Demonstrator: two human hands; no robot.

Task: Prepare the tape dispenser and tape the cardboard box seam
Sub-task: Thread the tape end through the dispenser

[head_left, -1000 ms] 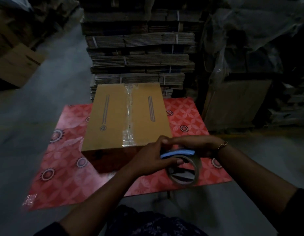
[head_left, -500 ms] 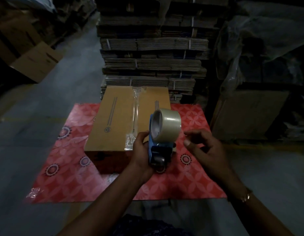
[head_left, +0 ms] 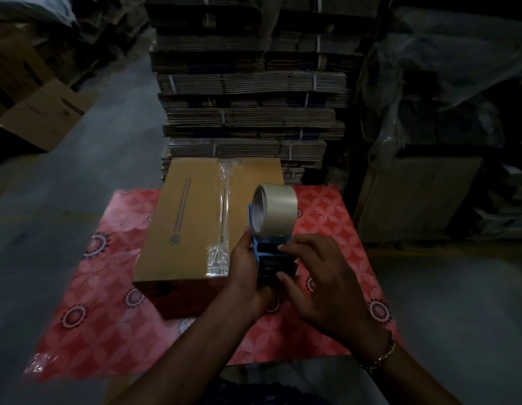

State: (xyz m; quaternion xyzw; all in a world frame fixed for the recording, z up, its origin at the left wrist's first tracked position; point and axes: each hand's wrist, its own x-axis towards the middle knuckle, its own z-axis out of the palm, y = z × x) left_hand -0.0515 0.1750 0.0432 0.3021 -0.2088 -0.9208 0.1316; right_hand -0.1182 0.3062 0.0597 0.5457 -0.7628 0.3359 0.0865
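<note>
Tape dispenser (head_left: 267,252): blue frame, held upright above the near right corner of the cardboard box, roll end up.
Tape roll (head_left: 278,204): clear-tan, seated on the dispenser hub, standing on edge above both hands.
Handling: dispenser judged light and rigid; the roll face is slick and the loose tape end adhesive, likely to cling to itself. Best gripped at the frame below the roll, away from the cutter edge, which was not distinguishable.
Left hand (head_left: 248,276): closed around the left side of the dispenser frame, thumb along the blue edge, forearm rising from lower left.
Right hand (head_left: 318,282): fingers curled loosely, fingertips (head_left: 281,247) touching the dark front of the dispenser beneath the roll; whether they pinched the tape end could not be told. Bracelet (head_left: 384,353) on the wrist.
Cardboard box (head_left: 192,223): closed, lying on the surface, centre seam (head_left: 224,206) already carrying clear tape.
Surface (head_left: 108,317): covered with a red patterned sheet.
Surroundings: stack of flattened cartons (head_left: 248,112) behind the box; concrete floor (head_left: 49,206) around.
</note>
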